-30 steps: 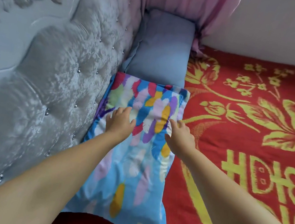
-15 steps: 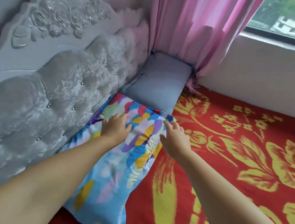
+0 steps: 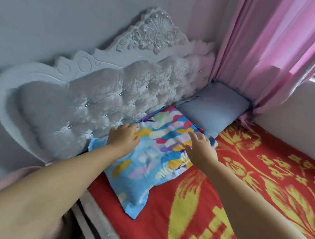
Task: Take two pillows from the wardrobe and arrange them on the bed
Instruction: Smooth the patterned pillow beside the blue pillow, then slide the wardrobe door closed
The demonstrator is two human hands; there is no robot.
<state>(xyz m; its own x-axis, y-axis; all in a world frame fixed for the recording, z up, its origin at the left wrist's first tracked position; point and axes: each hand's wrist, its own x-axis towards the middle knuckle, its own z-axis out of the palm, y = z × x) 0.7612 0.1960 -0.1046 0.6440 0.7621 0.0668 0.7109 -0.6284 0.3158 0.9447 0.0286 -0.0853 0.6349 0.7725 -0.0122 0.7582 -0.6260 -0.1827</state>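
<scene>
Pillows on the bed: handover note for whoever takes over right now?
Left hand: open, flat on the patterned pillow near the headboard.
Right hand: open, fingers spread over the pillow's far end.
Blue pillow: lies in the corner by the pink curtain, next to the patterned one.
Done: both pillows are on the red blanket along the headboard.
Left: patterned pillow sits slightly askew; straighten it, then lift both hands away.

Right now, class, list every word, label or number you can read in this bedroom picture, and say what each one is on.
"囍": a large yellow double-happiness character woven into the red blanket, cut off by the lower edge.
No other text shows on the patterned pillow, blue pillow or headboard.
</scene>
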